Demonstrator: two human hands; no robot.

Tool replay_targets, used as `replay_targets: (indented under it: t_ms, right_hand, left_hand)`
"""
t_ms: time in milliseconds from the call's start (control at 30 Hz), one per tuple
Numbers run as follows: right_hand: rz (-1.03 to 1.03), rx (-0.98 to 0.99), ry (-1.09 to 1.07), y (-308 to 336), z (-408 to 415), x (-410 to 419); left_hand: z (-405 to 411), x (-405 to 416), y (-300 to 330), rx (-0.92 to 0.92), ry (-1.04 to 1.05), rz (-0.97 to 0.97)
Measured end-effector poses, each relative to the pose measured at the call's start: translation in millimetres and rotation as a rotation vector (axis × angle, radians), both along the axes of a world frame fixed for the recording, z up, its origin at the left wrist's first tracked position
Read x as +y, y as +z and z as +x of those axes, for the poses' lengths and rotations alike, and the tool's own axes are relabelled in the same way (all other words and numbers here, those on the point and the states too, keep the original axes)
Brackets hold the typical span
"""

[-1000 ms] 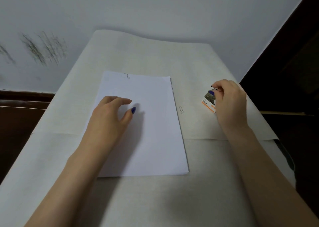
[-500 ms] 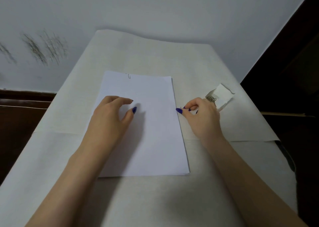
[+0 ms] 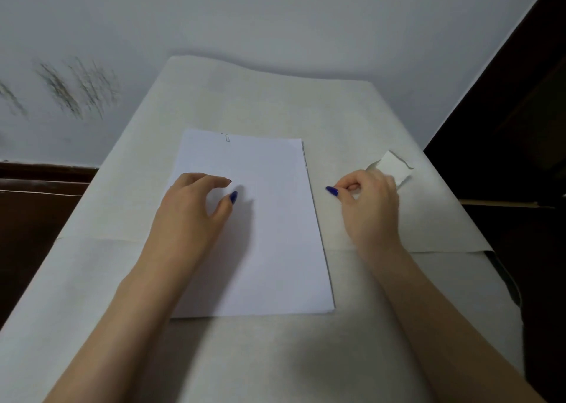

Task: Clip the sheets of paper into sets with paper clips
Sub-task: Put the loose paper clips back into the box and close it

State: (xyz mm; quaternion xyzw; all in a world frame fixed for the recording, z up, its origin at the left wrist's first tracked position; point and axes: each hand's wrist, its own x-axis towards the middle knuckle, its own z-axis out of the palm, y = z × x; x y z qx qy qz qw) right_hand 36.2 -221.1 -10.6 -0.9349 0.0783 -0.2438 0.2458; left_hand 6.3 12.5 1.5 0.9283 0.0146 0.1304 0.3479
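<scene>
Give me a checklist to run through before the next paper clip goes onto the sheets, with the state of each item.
1. Left hand rests on the stack of sheets, steadying it: ok.
2. Sheet edges squared: ok on the whole, though along the right side the lower sheets show slightly.
3. A clip sits on the top edge of the stack: ok.
4. Right hand holds a loose paper clip: cannot tell; its fingers are curled, with nothing visible between them.
5. Clip box lies open on the table, just beyond the right hand: ok.
6. How many sheets the clip on the top edge holds: cannot tell.
</scene>
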Motion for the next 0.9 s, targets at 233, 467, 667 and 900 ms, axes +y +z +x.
replay_targets:
  t_ms: [233, 467, 667, 900]
  right_hand:
    - [-0.278, -0.121, -0.277, 19, 4, -48]
    - [-0.255, -0.124, -0.262, 10, 11, -53]
    - [-0.190, -0.253, -0.217, 12, 13, -52]
    - [-0.264, -0.197, -0.111, 3, 14, -50]
  left_hand:
    - [0, -1, 0, 0.003, -0.001, -0.005]
    - [0, -2, -1, 0.002, 0.003, -0.002]
    - [1, -1, -1, -0.001, -0.006, 0.002]
    - [0, -1, -1, -0.004, -0.009, 0.008]
